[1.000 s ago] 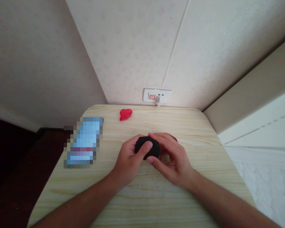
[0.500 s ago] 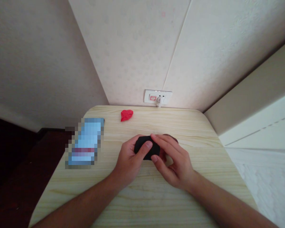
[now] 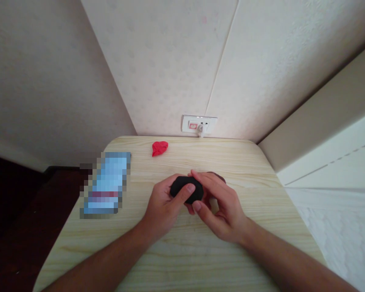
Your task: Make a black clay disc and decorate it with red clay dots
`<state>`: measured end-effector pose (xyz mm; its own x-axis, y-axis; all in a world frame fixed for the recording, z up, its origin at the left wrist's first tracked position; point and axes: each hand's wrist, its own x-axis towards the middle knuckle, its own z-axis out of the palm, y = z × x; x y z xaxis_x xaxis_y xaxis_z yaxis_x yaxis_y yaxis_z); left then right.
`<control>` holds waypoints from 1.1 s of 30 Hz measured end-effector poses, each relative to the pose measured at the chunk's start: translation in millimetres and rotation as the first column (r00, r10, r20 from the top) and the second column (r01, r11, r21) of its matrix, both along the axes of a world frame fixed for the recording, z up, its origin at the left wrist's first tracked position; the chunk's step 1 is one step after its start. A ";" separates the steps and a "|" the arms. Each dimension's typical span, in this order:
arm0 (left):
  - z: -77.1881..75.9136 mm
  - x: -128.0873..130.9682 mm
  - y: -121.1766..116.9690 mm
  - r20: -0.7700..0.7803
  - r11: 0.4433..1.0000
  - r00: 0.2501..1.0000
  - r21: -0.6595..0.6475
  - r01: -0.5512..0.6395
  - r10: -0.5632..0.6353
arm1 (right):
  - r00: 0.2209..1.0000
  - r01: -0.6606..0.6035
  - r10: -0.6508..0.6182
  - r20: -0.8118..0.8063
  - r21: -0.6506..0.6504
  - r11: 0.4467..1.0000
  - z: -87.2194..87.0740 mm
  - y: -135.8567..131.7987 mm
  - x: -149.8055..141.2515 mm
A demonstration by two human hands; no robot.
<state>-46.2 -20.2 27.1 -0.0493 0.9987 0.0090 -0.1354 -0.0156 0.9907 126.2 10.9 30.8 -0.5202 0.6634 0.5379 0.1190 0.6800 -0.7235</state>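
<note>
Between both hands, over the middle of the table (image 3: 182,259), is a smooth black rounded lump (image 3: 179,187), its exact kind unclear. My left hand (image 3: 166,205) is wrapped round its left side, with the thumb pressed across the top and a fingertip showing below. On the right edge, my right hand (image 3: 223,207) pinches the lump between its fingers and thumb. Part of a dark brown thing (image 3: 216,177) shows behind my right hand; most of it is hidden. Beyond the hands lies a small red crumpled piece (image 3: 159,148).
A phone-like device (image 3: 109,178), blurred by pixels, lies at the table's left edge. The wall behind carries a socket (image 3: 199,125) with a plug in it. A pale cabinet-like panel (image 3: 331,121) and a white quilted surface (image 3: 340,239) are on the right.
The black lump has turned slightly in my hands, and a fingertip now shows beneath it. The whole view has shifted a little; the red piece stays in place on the table.
</note>
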 end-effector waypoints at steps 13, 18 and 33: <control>4.0 -1.0 0.1 0.118 0.991 0.988 -0.076 0.110 -0.101 | 1.000 -0.002 0.000 0.029 0.063 0.998 2.5 1.6 2.4; -0.2 -3.1 -3.0 0.159 0.987 0.981 -0.093 0.130 -0.114 | 0.999 -0.017 0.014 0.033 0.070 0.997 2.4 2.6 2.7; 1.4 -3.0 -0.6 0.140 0.976 0.970 -0.061 0.209 -0.199 | 0.998 -0.039 0.037 -0.048 -0.042 0.998 5.8 0.2 4.6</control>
